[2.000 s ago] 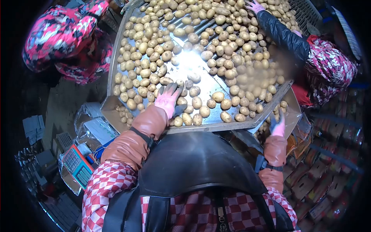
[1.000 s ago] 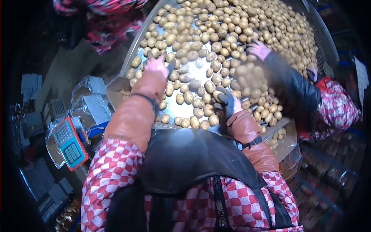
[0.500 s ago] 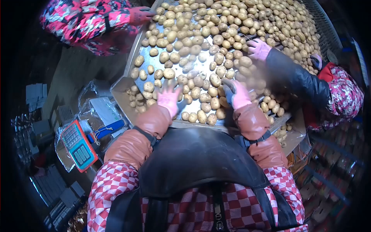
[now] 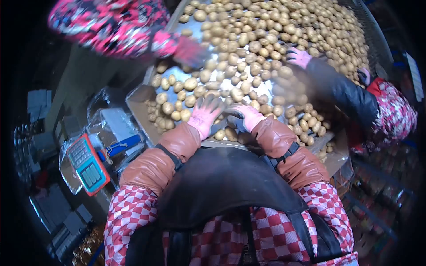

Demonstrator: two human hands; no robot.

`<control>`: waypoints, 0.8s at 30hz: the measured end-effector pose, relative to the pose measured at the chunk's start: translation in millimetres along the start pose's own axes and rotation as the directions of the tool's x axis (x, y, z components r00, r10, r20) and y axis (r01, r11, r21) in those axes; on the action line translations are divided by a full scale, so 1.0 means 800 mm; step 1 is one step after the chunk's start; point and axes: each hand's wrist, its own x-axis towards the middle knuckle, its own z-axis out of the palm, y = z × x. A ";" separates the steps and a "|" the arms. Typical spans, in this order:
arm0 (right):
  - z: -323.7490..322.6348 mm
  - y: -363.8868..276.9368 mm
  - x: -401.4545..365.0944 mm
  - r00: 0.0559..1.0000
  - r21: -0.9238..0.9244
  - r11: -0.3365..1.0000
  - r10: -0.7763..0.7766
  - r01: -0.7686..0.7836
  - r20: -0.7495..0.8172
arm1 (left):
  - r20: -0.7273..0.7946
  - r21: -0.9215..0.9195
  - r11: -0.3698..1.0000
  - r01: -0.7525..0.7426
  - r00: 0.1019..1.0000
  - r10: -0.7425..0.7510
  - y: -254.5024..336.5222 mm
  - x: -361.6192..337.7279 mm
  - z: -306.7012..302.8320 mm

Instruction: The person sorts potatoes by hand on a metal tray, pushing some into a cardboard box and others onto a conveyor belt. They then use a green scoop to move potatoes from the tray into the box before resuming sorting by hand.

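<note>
Several potatoes [image 4: 237, 94] lie over a shiny metal table [image 4: 225, 84]. Near the front edge, my left hand [image 4: 207, 114], in a pink and grey glove, rests on potatoes with its fingers spread. Close beside it on the right, my right hand [image 4: 243, 116] is in a like glove, its fingers apart and reaching left over potatoes at the edge. A few potatoes lie between and below the two hands. The fingertips of my right hand nearly meet those of my left.
At the upper left a co-worker's gloved hand [image 4: 191, 52] is blurred over the potatoes; another person's gloved hand [image 4: 299, 57] is at the right. Cardboard boxes [image 4: 138, 106] with potatoes flank the table. An orange and teal scale [image 4: 88, 165] stands at the left.
My right hand has moved left, towards my left hand, which has shifted slightly right. The upper left co-worker's hand has reached down and right over the table. Potatoes near my hands have shifted.
</note>
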 end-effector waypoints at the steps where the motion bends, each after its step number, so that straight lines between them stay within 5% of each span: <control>1: -0.003 -0.002 -0.013 0.990 0.323 0.941 0.126 -0.097 -0.068 | 0.034 0.016 0.997 -0.071 0.997 0.070 -0.009 0.009 0.000; 2: -0.008 -0.004 -0.026 0.961 0.618 0.773 0.258 -0.143 -0.101 | 0.070 0.033 0.990 -0.138 0.988 0.136 -0.024 0.012 -0.001; 3: -0.039 -0.017 -0.041 0.915 0.457 0.844 0.379 -0.282 -0.135 | 0.011 -0.095 0.992 -0.086 0.996 0.088 -0.035 0.009 -0.018; 4: -0.024 0.013 -0.058 0.834 0.387 0.870 0.440 -0.304 -0.333 | 0.000 -0.052 0.995 -0.082 0.997 0.082 -0.040 0.007 -0.033; 6: -0.048 0.030 -0.093 0.652 0.365 0.739 0.672 -0.566 -0.351 | -0.086 0.096 0.995 0.005 0.996 0.003 -0.052 -0.006 -0.022; 8: -0.049 0.037 -0.117 0.646 0.153 0.677 0.735 -0.720 -0.208 | -0.110 0.117 0.958 0.261 0.962 -0.248 -0.039 -0.009 -0.019; 9: -0.032 0.039 -0.123 0.750 0.054 0.790 0.599 -0.611 -0.280 | -0.051 0.077 0.936 0.344 0.939 -0.340 -0.035 -0.005 -0.020; 10: -0.029 0.029 -0.117 0.758 0.036 0.781 0.615 -0.623 -0.216 | -0.051 0.079 0.936 0.344 0.939 -0.341 -0.030 0.004 -0.024; 12: -0.039 0.035 -0.099 0.853 0.138 0.865 0.500 -0.482 -0.148 | 0.056 -0.088 0.905 0.417 0.909 -0.414 -0.028 0.031 -0.035; 14: -0.067 0.038 -0.075 0.849 0.516 0.722 0.528 -0.461 0.020 | 0.123 -0.189 0.900 0.392 0.919 -0.375 -0.032 0.058 -0.036; 15: -0.026 0.103 -0.053 0.834 0.765 0.589 0.537 -0.260 -0.130 | 0.163 -0.193 0.890 0.413 0.908 -0.386 -0.031 0.069 -0.037; 16: -0.053 0.117 -0.034 0.770 0.563 0.750 0.571 -0.347 -0.286 | 0.207 -0.199 0.876 0.440 0.892 -0.401 -0.027 0.073 -0.038; 17: -0.078 0.128 -0.019 0.734 0.755 0.644 0.572 -0.124 -0.367 | 0.296 -0.119 0.894 0.432 0.875 -0.384 -0.019 0.075 -0.045; 18: -0.126 0.086 -0.011 0.661 0.201 0.948 0.317 -0.248 -0.680 | 0.380 -0.038 0.905 0.423 0.844 -0.378 -0.013 0.076 -0.051; 19: -0.132 0.156 0.012 0.707 -0.161 0.944 0.095 -0.287 -0.701 | 0.404 -0.057 0.934 0.353 0.863 -0.302 -0.009 0.067 -0.035; 20: -0.149 0.125 0.014 0.704 -0.248 0.844 0.197 -0.476 -0.683 | 0.471 -0.102 0.931 0.352 0.841 -0.266 -0.013 0.051 0.002; 21: -0.146 0.141 0.021 0.763 -0.420 0.706 0.267 -0.571 -0.589 | 0.350 0.062 0.971 0.233 0.906 -0.239 -0.002 0.029 0.000; 22: -0.138 0.138 0.026 0.808 -0.533 0.641 0.253 -0.552 -0.533 | 0.196 -0.066 0.964 0.259 0.950 -0.242 0.006 0.009 0.004; 24: -0.128 0.124 0.022 0.832 -0.599 0.579 0.349 -0.554 -0.432 | 0.177 -0.152 0.945 0.288 0.949 -0.261 0.021 -0.007 -0.011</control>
